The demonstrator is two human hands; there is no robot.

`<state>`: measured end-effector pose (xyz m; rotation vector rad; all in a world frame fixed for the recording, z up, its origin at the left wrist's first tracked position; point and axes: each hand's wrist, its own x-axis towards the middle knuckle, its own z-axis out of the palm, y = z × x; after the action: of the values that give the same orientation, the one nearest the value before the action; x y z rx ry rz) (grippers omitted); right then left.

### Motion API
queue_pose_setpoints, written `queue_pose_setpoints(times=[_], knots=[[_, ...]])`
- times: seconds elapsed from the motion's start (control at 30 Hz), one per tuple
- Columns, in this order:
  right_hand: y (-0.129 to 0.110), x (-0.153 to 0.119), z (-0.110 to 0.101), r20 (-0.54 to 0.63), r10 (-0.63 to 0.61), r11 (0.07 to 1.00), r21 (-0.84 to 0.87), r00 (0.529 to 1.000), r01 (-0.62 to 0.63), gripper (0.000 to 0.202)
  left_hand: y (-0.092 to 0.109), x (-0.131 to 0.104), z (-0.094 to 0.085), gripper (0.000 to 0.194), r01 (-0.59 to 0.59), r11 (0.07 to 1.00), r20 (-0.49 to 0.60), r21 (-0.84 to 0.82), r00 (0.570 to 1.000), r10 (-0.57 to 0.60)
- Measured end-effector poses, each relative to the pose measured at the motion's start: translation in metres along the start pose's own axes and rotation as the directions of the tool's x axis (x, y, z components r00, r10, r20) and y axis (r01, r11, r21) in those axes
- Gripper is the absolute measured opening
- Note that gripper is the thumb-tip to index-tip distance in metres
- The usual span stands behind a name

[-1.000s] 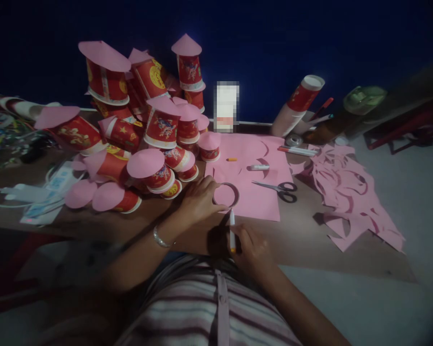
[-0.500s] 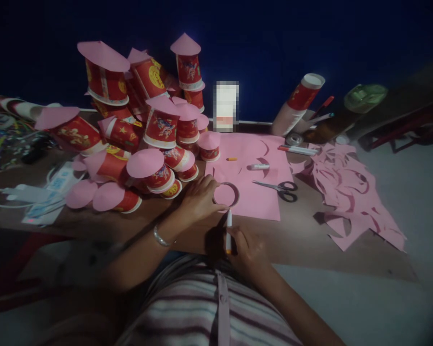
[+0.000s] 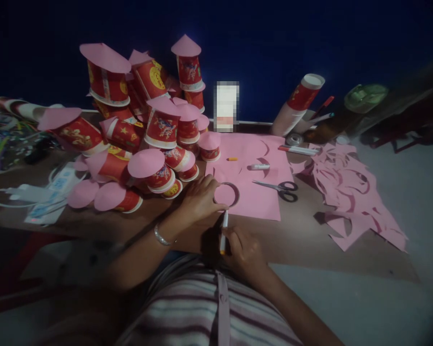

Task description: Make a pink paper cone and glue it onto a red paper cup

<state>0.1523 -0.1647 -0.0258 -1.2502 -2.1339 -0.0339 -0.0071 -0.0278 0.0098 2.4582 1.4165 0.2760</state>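
My left hand [image 3: 202,198] presses a thin round ring [image 3: 237,195], which looks like a tape core, flat on the pink paper [image 3: 263,205]. Its thumb and fingers curl against the ring's left side. In my right hand [image 3: 244,249] is a white marker [image 3: 223,231] with an orange end, its tip pointing up at the ring's lower edge. Whether the tip touches the paper I cannot tell. An orange cap [image 3: 232,159] and a white pen-like tube [image 3: 260,166] lie farther up the sheet. Scissors [image 3: 279,189] rest across the sheet's right edge, blades partly apart.
Several red paper cups [image 3: 161,129] with pink cone tops are piled on the left. Pink paper scraps [image 3: 353,192] cover the right side. Behind stand a tilted cup stack [image 3: 299,103] and a green-topped container [image 3: 365,98]. A power strip [image 3: 50,197] lies at far left.
My right hand and the marker have shifted slightly to the left along the ring's lower edge. The left hand and the ring have stayed put.
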Motion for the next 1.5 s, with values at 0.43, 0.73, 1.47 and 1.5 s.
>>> queue_pose_setpoints(times=[0.43, 0.73, 1.47, 1.5], knots=[[0.007, -0.015, -0.046, -0.066, -0.177, 0.974, -0.158, 0.982, 0.165, 0.035, -0.003, 0.0, 0.004, 0.059, 0.032, 0.999, 0.048, -0.027, 0.998, -0.03], [0.076, 0.056, -0.035, 0.123, 0.091, 0.991, 0.09, 0.988, -0.102, 0.057, 0.004, -0.001, -0.003, 0.042, 0.062, 0.998, 0.053, 0.004, 0.997, -0.062], [0.094, 0.088, -0.006, 0.415, -0.029, 0.999, -0.017, 0.909, 0.039, 0.044, -0.008, 0.002, -0.012, 0.038, -0.081, 0.993, -0.11, -0.088, 0.991, 0.072], [0.094, 0.089, -0.007, 0.425, -0.026, 0.998, -0.039, 0.905, 0.047, 0.034, -0.005, 0.006, -0.012, 0.037, -0.116, 0.991, -0.125, -0.065, 0.986, 0.107]])
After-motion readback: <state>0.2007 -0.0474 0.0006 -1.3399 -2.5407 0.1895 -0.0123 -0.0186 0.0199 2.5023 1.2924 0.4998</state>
